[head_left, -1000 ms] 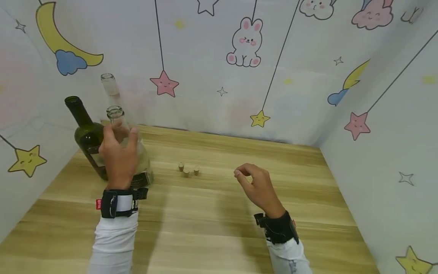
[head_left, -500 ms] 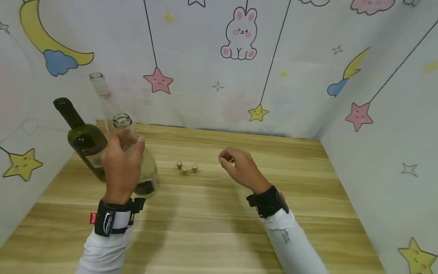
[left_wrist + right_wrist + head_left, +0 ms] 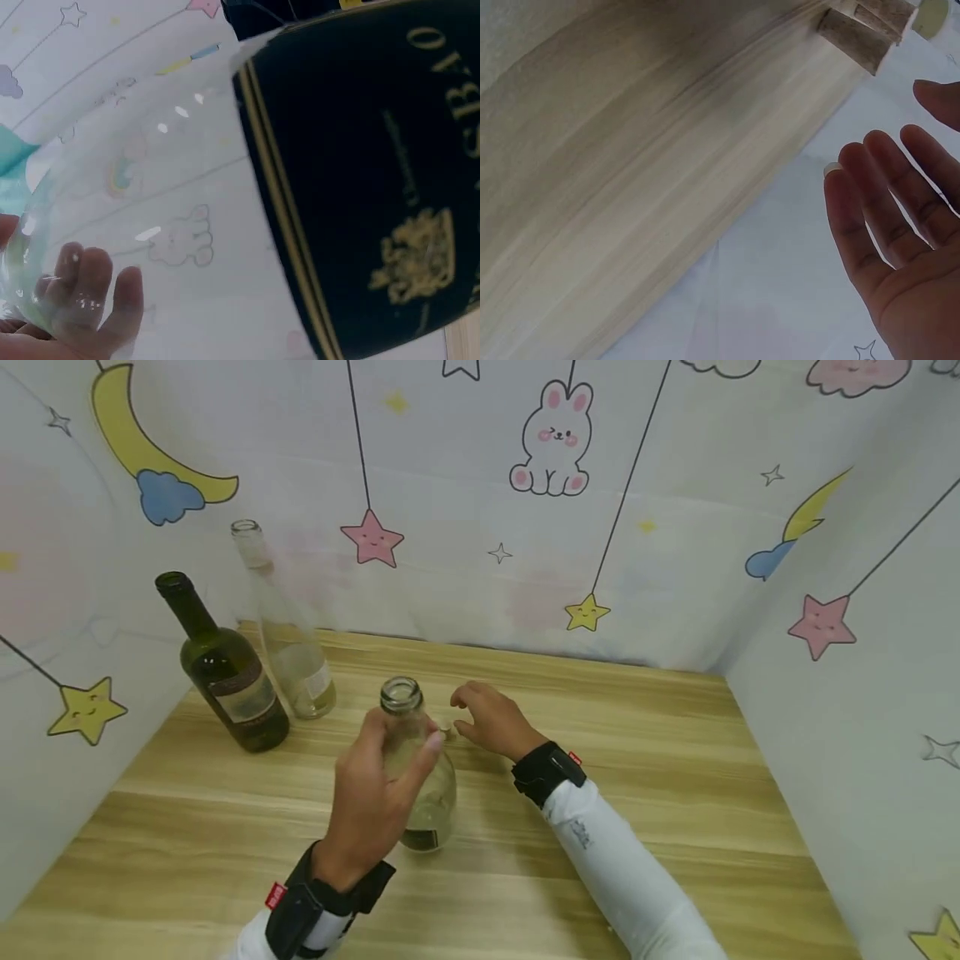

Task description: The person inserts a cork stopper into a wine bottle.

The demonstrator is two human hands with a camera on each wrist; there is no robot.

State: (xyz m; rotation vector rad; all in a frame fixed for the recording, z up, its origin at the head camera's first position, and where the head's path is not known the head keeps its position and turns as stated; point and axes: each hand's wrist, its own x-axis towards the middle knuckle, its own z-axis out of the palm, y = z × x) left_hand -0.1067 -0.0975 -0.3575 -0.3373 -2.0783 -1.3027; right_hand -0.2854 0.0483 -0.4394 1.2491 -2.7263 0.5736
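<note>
My left hand (image 3: pixel 375 797) grips a clear glass bottle (image 3: pixel 435 802) around its neck and shoulder, with the mouth uppermost. In the left wrist view the bottle's dark label (image 3: pixel 352 180) with gold lettering fills the right side, and fingers (image 3: pixel 90 281) show through the glass. Just right of the bottle, my right hand (image 3: pixel 495 724) reaches over the tabletop with fingers spread and nothing in them. A small cork (image 3: pixel 447 732) shows between bottle and hand; the bottle and left hand hide others. Corks (image 3: pixel 855 41) stand beyond the fingertips in the right wrist view.
A green wine bottle (image 3: pixel 232 685) and a tall clear bottle (image 3: pixel 292 652) stand upright at the back left of the wooden table (image 3: pixel 600 760). A white printed cloth (image 3: pixel 465 593) rises behind the table and along both sides.
My left hand has carried the clear bottle rightward and nearer, from beside the other bottles to in front of the corks. My right hand has moved left towards the corks, its fingers opening.
</note>
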